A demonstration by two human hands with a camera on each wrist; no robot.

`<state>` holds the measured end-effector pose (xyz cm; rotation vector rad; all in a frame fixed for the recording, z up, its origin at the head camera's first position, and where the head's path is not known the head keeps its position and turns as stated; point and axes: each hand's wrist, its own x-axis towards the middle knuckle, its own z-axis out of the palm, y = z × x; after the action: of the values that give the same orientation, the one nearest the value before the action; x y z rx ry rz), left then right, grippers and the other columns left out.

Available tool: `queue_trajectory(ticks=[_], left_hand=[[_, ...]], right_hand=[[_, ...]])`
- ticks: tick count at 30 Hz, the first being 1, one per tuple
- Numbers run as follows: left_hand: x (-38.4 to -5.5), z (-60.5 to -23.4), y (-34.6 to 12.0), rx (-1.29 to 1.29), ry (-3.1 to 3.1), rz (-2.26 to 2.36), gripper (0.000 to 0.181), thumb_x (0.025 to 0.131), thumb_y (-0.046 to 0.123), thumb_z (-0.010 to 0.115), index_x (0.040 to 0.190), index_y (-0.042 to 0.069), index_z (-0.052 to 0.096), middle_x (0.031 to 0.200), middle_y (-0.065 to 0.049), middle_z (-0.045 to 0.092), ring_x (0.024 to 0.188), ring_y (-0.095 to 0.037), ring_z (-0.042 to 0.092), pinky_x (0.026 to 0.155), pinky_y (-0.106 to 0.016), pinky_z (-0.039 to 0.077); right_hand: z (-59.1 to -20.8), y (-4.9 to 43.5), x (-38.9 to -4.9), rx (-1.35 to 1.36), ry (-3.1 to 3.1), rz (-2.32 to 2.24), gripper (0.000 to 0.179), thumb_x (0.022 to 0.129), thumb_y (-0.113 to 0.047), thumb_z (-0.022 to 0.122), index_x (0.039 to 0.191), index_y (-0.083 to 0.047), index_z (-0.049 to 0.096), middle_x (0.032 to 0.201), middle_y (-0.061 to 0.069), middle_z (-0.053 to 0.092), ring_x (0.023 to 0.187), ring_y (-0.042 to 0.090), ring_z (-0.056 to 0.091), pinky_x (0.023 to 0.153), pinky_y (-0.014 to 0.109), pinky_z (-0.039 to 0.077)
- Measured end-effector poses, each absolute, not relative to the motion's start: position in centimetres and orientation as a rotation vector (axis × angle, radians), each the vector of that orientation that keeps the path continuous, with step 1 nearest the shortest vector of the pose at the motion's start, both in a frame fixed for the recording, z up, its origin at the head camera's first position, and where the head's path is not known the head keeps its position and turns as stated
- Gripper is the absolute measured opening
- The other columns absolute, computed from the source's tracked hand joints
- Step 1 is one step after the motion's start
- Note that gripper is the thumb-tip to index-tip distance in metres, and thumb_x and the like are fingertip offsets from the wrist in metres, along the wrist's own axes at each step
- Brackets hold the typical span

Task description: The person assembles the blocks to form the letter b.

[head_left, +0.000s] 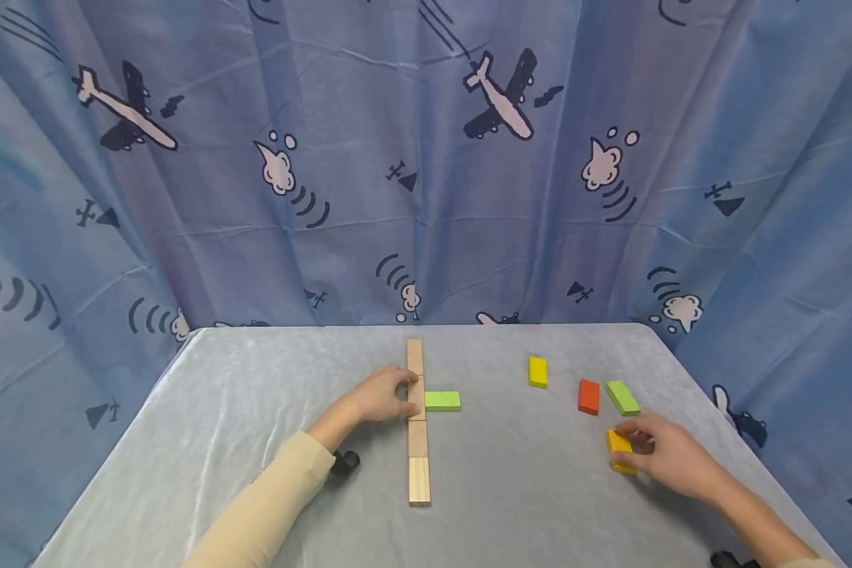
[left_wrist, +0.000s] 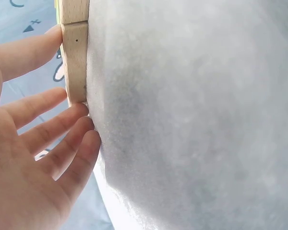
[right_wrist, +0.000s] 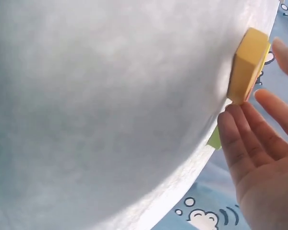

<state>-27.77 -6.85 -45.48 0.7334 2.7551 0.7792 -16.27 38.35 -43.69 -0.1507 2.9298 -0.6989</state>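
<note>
A row of plain wooden blocks [head_left: 417, 439] runs lengthwise down the middle of the table. Beside it, my left hand [head_left: 382, 394] touches one block [left_wrist: 76, 62] with thumb and fingertips, the fingers fairly straight. Against the row's right side lies a light green block [head_left: 443, 401]. At the right, my right hand [head_left: 674, 457] is around a yellow block [right_wrist: 247, 64]. Its fingertips lie close to the block's end, and in the right wrist view the thumb appears apart from it. Part of that block is hidden by the thumb in the head view.
Beyond the right hand lie a red block [head_left: 588, 397] and another green block [head_left: 622, 397]. A second yellow block [head_left: 537, 371] lies farther back. The grey cloth-covered table [head_left: 270, 442] ends at a blue curtain [head_left: 355, 158] printed with planes.
</note>
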Motion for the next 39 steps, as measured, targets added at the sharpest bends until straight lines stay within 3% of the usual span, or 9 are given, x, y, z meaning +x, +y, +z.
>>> queue_trajectory(ticks=[8,14,23,31,39], left_hand=[[-27.7,-45.6,-6.7,0.731,2.745,0.779,0.057,0.089,0.031,0.079,0.137,0.007,0.061,0.130,-0.012,0.061,0.127,-0.032,0.054,0.106,-0.047,0.044],[-27.6,-45.6,-6.7,0.722,2.738,0.794,0.057,0.089,0.030,0.079,0.138,0.007,0.061,0.132,-0.013,0.060,0.128,-0.033,0.052,0.106,-0.048,0.044],[-27.8,-45.7,-6.9,0.728,2.747,0.792,0.056,0.089,0.030,0.079,0.137,0.007,0.061,0.132,-0.012,0.060,0.128,-0.033,0.053,0.106,-0.048,0.044],[-27.9,-45.9,-6.9,0.730,2.756,0.780,0.057,0.089,0.031,0.079,0.137,0.007,0.061,0.131,-0.012,0.061,0.127,-0.032,0.053,0.106,-0.047,0.044],[-28.0,-45.8,-6.9,0.742,2.759,0.778,0.055,0.089,0.029,0.079,0.136,0.007,0.062,0.131,-0.012,0.061,0.127,-0.031,0.053,0.106,-0.047,0.044]], right_hand=[[-44.6,39.1,-15.6,-0.111,2.915,-0.707,0.073,0.077,-0.046,0.087,0.125,0.004,0.066,0.114,0.010,0.067,0.100,0.025,0.063,0.083,0.042,0.055],[-44.8,39.0,-15.6,-0.156,2.920,-0.691,0.072,0.075,-0.046,0.088,0.125,0.002,0.067,0.114,0.007,0.066,0.097,0.021,0.060,0.076,0.030,0.052],[-45.0,37.2,-16.7,-0.189,2.910,-0.705,0.070,0.076,-0.047,0.087,0.124,0.000,0.068,0.113,0.006,0.066,0.096,0.020,0.060,0.082,0.040,0.054],[-44.5,34.8,-17.6,-0.264,2.900,-0.749,0.069,0.077,-0.042,0.088,0.127,0.001,0.067,0.121,0.013,0.066,0.100,0.023,0.063,0.086,0.046,0.055],[-44.1,32.4,-18.6,-0.351,2.884,-0.848,0.065,0.078,-0.037,0.088,0.127,0.000,0.066,0.119,0.008,0.066,0.102,0.023,0.064,0.089,0.046,0.055]])
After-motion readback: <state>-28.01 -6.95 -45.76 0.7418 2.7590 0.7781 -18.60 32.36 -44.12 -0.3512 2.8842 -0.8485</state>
